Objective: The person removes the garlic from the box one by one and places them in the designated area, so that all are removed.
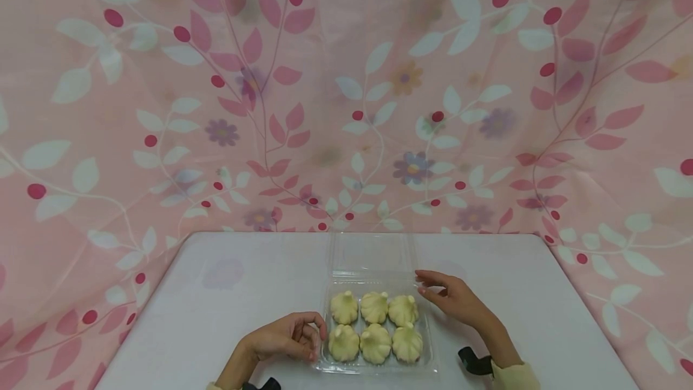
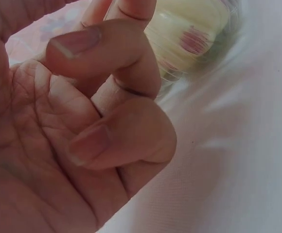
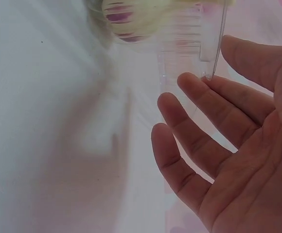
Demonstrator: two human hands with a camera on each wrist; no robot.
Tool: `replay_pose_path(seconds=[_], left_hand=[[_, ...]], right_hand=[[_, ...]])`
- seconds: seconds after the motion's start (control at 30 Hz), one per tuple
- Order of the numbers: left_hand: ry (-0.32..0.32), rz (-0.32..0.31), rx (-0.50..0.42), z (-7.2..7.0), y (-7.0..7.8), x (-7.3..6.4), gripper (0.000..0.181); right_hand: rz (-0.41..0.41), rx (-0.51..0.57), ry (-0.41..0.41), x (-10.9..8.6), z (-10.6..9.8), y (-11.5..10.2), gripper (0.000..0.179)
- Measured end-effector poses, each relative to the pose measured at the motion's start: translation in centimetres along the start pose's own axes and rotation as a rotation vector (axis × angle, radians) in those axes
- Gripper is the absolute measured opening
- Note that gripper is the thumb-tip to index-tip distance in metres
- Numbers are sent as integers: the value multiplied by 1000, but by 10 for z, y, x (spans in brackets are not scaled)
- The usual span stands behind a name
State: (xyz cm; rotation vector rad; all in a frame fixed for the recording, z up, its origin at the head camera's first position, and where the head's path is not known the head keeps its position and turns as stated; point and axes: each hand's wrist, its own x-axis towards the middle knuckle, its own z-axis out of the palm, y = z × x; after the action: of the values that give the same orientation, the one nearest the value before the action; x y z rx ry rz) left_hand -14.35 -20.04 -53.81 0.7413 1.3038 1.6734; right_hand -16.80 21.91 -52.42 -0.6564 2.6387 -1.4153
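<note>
A clear plastic clamshell box [image 1: 433, 342] sits on the table with its lid [image 1: 373, 253] folded open toward the back. Inside, pale yellow garlic bulbs [image 1: 375, 343] stand in two rows of three; a purple-streaked bulb [image 2: 194, 41] shows through the plastic in the left wrist view. My left hand [image 1: 289, 336] is at the box's left side, fingers loosely curled, with index finger and thumb by the rim. At the back right corner, near the hinge, my right hand [image 1: 452, 298] has its fingers mostly straight; the fingertips reach the box edge [image 3: 219, 46].
A white-covered table [image 1: 243, 281] lies under the box. Behind it hangs a pink curtain [image 1: 325, 107] with leaves and flowers. Black straps with camera mounts [image 1: 475, 361] are on both wrists, next to light sleeves [image 1: 514, 376].
</note>
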Motion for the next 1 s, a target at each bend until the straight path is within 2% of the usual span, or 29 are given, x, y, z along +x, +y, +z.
replay_pose_path(seconds=[0.17, 0.4, 0.5, 0.6, 0.83, 0.93, 1.0], left_hand=[[18, -66, 3, 1, 2, -1, 41], [11, -10, -12, 2, 2, -1, 53], [28, -5, 2, 2, 2, -2, 58], [78, 5, 35, 1, 2, -3, 59], [247, 51, 82, -5, 2, -1, 55], [291, 46, 65, -6, 2, -1, 58], [294, 52, 51, -6, 1, 0, 59]], right_hand=[[-3, -27, 16, 0, -2, 0, 45], [-6, -43, 65, 0, -5, -4, 42], [9, -47, 88, -1, -5, -6, 42], [20, -53, 102, -2, -6, -9, 43], [23, -33, 106, -8, -4, -19, 44], [9, -20, 111, -10, -3, -22, 45], [-5, -25, 113, -12, -3, -22, 45]])
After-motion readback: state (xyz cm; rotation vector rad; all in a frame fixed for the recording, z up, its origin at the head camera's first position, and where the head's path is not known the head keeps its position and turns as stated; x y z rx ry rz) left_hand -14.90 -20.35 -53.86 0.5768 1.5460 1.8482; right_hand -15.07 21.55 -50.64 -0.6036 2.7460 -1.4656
